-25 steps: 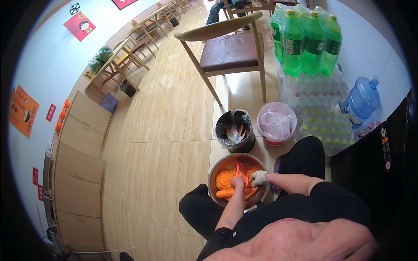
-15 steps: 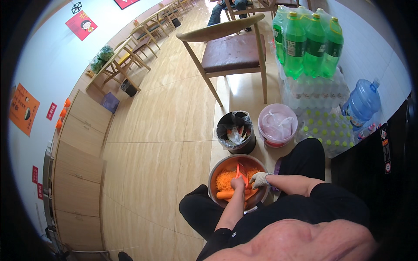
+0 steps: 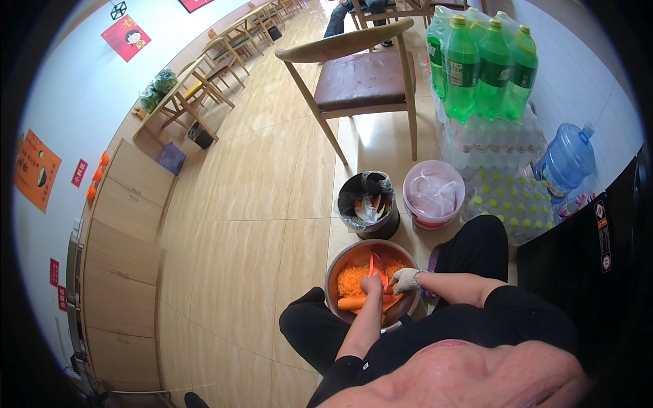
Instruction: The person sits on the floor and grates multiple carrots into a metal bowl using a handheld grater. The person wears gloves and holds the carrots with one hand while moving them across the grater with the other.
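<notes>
Between my knees stands a round metal basin [image 3: 332, 275] with shredded carrot [image 3: 352, 277] heaped in it. A few whole carrots [image 3: 351, 303] lie at its near left side. My bare left hand [image 3: 371, 284] is closed round the handle of an orange grater [image 3: 379, 266], which slants over the shreds. My right hand [image 3: 406, 279], in a whitish work glove, is at the grater's right side with its fingers bent together. Orange shows at the gloved fingertips and looks like a piece of carrot, mostly hidden by the glove.
Beyond the basin are a lined black bin [image 3: 368, 231] with scraps and a pink bucket [image 3: 434, 221] holding a plastic bag. A wooden chair [image 3: 364, 81] stands farther off. Bottle packs [image 3: 486, 136] and a blue water jug [image 3: 566, 160] line the right wall; cabinets [image 3: 122, 272] run along the left.
My gloved right hand has shifted very slightly at the grater. The left hand keeps its grip, and the basin and carrots look the same.
</notes>
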The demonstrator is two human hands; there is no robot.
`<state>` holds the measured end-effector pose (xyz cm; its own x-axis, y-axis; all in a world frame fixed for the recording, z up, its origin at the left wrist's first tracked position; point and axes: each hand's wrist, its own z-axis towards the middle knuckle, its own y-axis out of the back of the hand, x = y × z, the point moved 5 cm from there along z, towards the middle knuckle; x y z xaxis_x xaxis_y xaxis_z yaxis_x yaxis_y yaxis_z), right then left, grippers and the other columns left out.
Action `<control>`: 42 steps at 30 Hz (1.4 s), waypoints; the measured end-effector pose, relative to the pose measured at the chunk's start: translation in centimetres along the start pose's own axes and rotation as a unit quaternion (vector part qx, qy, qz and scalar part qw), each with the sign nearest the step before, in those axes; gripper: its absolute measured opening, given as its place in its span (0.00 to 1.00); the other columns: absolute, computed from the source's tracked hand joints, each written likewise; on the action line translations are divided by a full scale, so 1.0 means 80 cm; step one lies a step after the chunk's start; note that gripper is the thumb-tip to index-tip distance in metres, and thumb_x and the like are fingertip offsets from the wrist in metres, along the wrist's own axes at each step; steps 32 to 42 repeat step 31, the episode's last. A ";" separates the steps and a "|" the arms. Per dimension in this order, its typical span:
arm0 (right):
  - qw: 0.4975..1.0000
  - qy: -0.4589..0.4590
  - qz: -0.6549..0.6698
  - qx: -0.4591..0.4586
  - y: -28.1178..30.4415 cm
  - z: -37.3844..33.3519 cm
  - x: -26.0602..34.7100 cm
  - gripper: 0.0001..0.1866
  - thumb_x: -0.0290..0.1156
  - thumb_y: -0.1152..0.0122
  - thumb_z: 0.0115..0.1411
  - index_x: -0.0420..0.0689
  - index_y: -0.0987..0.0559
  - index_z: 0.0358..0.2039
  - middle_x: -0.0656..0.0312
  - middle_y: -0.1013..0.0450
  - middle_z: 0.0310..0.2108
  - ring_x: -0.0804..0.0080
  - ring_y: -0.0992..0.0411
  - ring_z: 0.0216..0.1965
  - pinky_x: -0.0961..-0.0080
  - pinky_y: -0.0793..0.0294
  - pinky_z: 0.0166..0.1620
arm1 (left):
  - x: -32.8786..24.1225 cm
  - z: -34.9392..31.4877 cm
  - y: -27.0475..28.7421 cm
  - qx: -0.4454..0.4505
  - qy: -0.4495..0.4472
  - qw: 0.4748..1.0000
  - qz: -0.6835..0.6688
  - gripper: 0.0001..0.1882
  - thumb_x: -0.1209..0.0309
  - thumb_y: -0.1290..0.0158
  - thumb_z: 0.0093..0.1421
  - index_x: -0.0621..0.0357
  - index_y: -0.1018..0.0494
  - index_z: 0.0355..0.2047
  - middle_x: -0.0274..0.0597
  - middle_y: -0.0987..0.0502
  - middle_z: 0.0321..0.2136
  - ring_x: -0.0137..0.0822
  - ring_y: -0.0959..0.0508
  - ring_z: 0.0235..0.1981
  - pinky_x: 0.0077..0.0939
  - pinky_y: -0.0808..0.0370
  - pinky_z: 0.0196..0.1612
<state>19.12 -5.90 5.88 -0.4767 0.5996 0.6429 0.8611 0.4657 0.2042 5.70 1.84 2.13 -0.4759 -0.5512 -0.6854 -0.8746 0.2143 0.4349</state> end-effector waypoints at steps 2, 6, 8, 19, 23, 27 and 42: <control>1.000 0.018 -0.005 -0.007 0.000 0.000 0.002 0.28 0.35 0.30 0.44 0.47 0.21 0.49 0.55 0.21 0.37 0.66 0.23 0.34 0.72 0.24 0.40 | 0.002 0.004 -0.001 -0.011 -0.011 1.000 0.022 0.14 0.68 0.46 0.56 0.65 0.29 0.19 0.45 0.27 0.13 0.37 0.25 0.12 0.32 0.28 0.16; 1.000 0.002 0.006 -0.001 -0.001 0.002 -0.002 0.29 0.34 0.30 0.44 0.48 0.21 0.50 0.55 0.21 0.36 0.66 0.23 0.33 0.73 0.24 0.39 | 0.007 0.008 -0.005 -0.012 0.018 0.999 -0.025 0.13 0.70 0.46 0.55 0.64 0.29 0.17 0.43 0.28 0.12 0.36 0.26 0.12 0.32 0.29 0.16; 1.000 0.012 0.008 0.000 -0.001 0.004 -0.001 0.29 0.34 0.30 0.43 0.48 0.21 0.50 0.55 0.21 0.35 0.67 0.23 0.33 0.72 0.24 0.39 | 0.005 0.006 -0.004 -0.012 0.004 1.000 -0.024 0.12 0.70 0.46 0.55 0.64 0.30 0.18 0.43 0.28 0.12 0.36 0.27 0.11 0.32 0.30 0.16; 1.000 0.016 -0.027 -0.002 0.001 -0.002 0.006 0.29 0.36 0.31 0.44 0.49 0.21 0.50 0.54 0.22 0.39 0.64 0.23 0.37 0.72 0.24 0.43 | 0.009 0.009 -0.003 -0.031 -0.008 0.999 0.001 0.14 0.65 0.44 0.56 0.63 0.27 0.19 0.46 0.26 0.14 0.37 0.25 0.14 0.33 0.28 0.18; 0.999 0.020 -0.039 -0.015 0.005 -0.013 0.012 0.28 0.37 0.32 0.45 0.49 0.21 0.50 0.54 0.22 0.42 0.63 0.23 0.40 0.73 0.25 0.46 | 0.007 0.020 0.003 -0.087 -0.064 0.980 0.170 0.17 0.60 0.45 0.55 0.64 0.23 0.24 0.51 0.22 0.20 0.43 0.20 0.23 0.36 0.24 0.28; 0.997 0.054 -0.039 -0.042 0.004 -0.014 0.015 0.28 0.30 0.31 0.45 0.46 0.22 0.51 0.59 0.23 0.26 0.73 0.25 0.24 0.74 0.24 0.29 | 0.019 0.030 0.012 -0.080 -0.008 0.978 0.194 0.19 0.57 0.46 0.53 0.64 0.21 0.30 0.54 0.20 0.28 0.50 0.19 0.33 0.39 0.24 0.38; 0.998 0.055 -0.022 -0.031 0.000 -0.007 0.012 0.28 0.30 0.31 0.46 0.46 0.22 0.51 0.58 0.22 0.27 0.72 0.25 0.24 0.74 0.23 0.30 | 0.027 0.022 0.033 -0.157 -0.003 0.978 0.137 0.16 0.62 0.46 0.52 0.63 0.22 0.32 0.59 0.21 0.30 0.54 0.20 0.34 0.42 0.25 0.40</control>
